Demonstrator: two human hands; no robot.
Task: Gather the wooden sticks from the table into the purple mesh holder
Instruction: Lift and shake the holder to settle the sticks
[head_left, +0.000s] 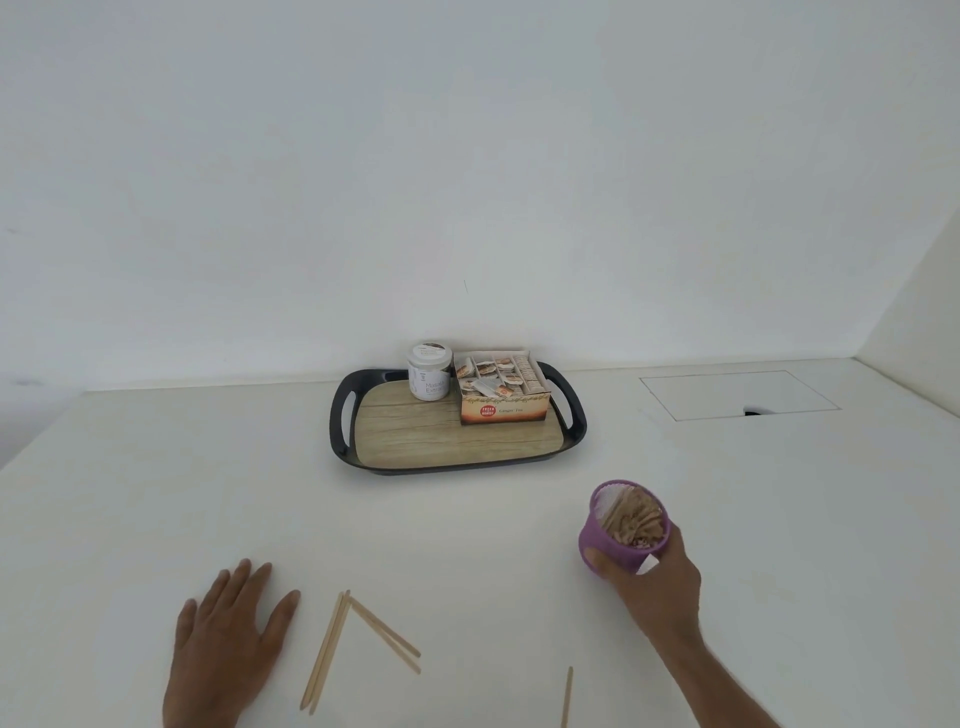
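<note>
My right hand (655, 587) grips the purple mesh holder (602, 535) from its near side; the holder stands on the white table and is packed with wooden sticks (635, 517). My left hand (228, 644) lies flat on the table at the lower left, fingers spread, holding nothing. Just right of it lie two pairs of loose wooden sticks: one pair (326, 652) runs near-vertical, the other pair (387, 634) slants down to the right, and their tops meet. A single stick (567, 696) lies at the bottom edge.
A black tray with a wood-look floor (447, 441) sits at the back middle, carrying a white jar (429, 371) and an open box of tea sachets (501, 387). A rectangular hatch (737, 395) is set in the table at the back right. White walls close the back and right.
</note>
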